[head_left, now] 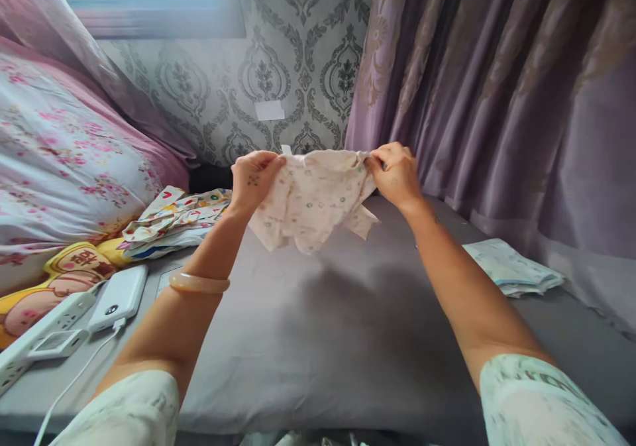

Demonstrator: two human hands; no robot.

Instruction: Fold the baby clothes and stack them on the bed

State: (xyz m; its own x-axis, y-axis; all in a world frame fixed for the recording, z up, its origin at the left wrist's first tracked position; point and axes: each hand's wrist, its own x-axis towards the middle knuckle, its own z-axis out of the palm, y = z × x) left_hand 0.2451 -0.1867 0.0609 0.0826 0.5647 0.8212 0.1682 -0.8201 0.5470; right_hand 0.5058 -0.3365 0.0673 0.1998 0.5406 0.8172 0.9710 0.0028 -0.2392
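Observation:
A small whitish baby garment with a tiny printed pattern hangs in the air, stretched between both my hands. My left hand pinches its upper left corner, fingers closed on the cloth. At the upper right corner, my right hand grips the fabric in the same way. A little white tag sticks up beside my left fingers. The garment's lower part hangs loose above the grey sheet, and one flap juts out toward the right. Its exact cut cannot be made out.
Folded patterned clothes lie at the left, near a yellow cartoon cushion. A power bank with a cable and a power strip sit closer. A folded pale cloth rests at right beside purple curtains.

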